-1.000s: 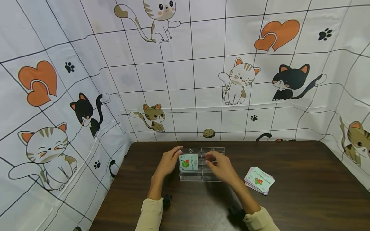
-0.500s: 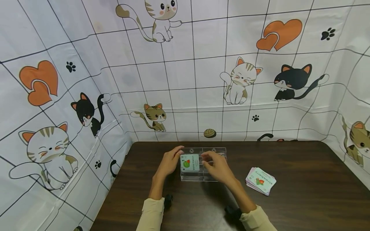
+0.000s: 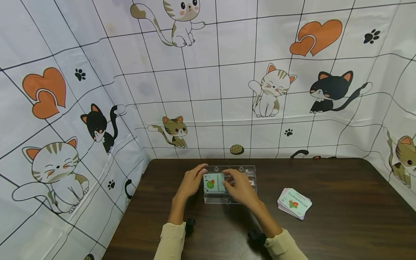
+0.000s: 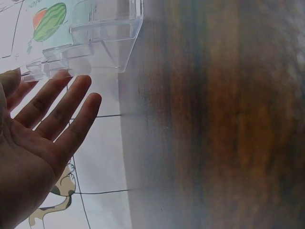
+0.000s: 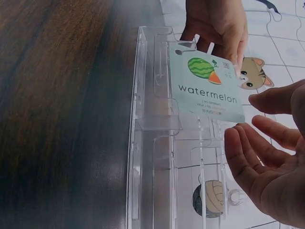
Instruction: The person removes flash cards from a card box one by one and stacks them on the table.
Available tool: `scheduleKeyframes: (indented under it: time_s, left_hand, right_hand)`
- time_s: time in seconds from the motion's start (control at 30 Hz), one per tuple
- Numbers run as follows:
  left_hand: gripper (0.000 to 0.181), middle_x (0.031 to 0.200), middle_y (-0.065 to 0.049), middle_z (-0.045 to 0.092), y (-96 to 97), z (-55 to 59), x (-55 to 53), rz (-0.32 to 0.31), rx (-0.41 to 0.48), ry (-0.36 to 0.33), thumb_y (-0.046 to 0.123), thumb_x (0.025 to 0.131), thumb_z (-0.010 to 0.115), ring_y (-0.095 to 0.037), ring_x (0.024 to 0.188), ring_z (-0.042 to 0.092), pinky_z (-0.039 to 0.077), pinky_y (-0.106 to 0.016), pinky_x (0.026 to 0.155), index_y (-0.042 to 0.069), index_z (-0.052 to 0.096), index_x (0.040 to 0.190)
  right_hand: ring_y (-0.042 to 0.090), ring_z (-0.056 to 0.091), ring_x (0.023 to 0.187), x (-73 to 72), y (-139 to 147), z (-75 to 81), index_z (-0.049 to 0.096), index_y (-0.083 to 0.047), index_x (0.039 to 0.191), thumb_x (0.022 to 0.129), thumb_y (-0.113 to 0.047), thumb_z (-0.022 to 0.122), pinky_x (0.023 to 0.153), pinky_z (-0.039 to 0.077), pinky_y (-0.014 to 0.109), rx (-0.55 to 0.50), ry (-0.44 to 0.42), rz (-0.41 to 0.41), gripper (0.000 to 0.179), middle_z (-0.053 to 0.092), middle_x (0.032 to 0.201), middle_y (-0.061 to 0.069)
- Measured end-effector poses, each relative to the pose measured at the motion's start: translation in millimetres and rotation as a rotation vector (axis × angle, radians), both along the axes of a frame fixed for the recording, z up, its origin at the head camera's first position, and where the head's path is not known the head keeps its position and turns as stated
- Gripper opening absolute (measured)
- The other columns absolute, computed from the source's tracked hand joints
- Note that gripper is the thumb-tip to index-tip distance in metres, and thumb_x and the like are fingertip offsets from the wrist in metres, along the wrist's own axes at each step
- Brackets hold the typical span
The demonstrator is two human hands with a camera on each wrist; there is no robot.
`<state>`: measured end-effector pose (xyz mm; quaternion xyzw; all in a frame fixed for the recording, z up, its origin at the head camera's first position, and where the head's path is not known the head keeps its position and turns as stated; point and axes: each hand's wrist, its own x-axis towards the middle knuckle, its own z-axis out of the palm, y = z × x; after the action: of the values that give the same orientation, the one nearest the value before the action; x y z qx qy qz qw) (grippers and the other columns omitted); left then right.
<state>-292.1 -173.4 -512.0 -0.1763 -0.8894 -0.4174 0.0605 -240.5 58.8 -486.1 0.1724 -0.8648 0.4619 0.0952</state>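
Note:
A watermelon card point(image 3: 213, 183) stands in the left section of a clear acrylic tiered rack point(image 3: 217, 199), leaning back. At the rack's left side is my left hand point(image 3: 190, 183), its fingers extended against the clear wall and its thumb by the card's upper corner. My right hand point(image 3: 242, 188) hovers in front of the rack's right section. In the right wrist view its loosely bent fingertips point(image 5: 232, 136) come right up to the edge of the card point(image 5: 207, 83), with a gap between thumb and fingers.
To the right of the rack, a stack of cards with a strawberry card point(image 3: 294, 203) on top lies on the dark wooden table point(image 3: 351, 216). Behind the table hangs a white cat-print cloth point(image 3: 201, 86).
My right hand has moved left over the rack to the watermelon card's right edge. The left hand stays at the rack's side, and the card keeps its place.

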Motion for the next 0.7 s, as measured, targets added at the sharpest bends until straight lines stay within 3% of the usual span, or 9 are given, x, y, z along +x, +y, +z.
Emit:
scheduleKeyframes:
  time_s: [0.3,0.43,0.7]
  left_hand:
    - [0.04,0.13,-0.015,0.076,0.6,0.2,-0.5,0.003,-0.008,0.004,0.028,0.116,0.049,-0.036,0.121,0.073,0.056,-0.058,0.104,0.014,0.06,0.151]
    - [0.039,0.128,-0.015,0.077,0.6,0.5,-0.5,0.0,-0.008,-0.001,0.027,0.116,0.049,-0.035,0.119,0.073,0.056,-0.057,0.102,0.013,0.061,0.151]
    - [0.041,0.128,-0.017,0.076,-0.4,0.6,-0.5,-0.014,-0.012,0.004,0.028,0.116,0.048,-0.035,0.117,0.073,0.057,-0.056,0.097,0.01,0.059,0.152]
  right_hand:
    - [0.024,0.073,0.096,-0.5,-0.8,-3.0,0.075,-0.003,0.119,0.098,-0.003,0.076,0.08,0.063,0.037,0.031,0.017,0.011,0.021,0.076,0.106,0.01]
    - [0.023,0.072,0.097,-0.4,-0.4,-3.9,0.078,-0.007,0.111,0.1,-0.005,0.075,0.082,0.063,0.039,0.054,0.03,0.006,0.011,0.077,0.105,0.008]
    - [0.024,0.072,0.101,-0.9,0.7,-3.6,0.079,-0.006,0.109,0.101,-0.007,0.074,0.084,0.063,0.041,0.043,0.03,0.01,0.01,0.077,0.107,0.009]
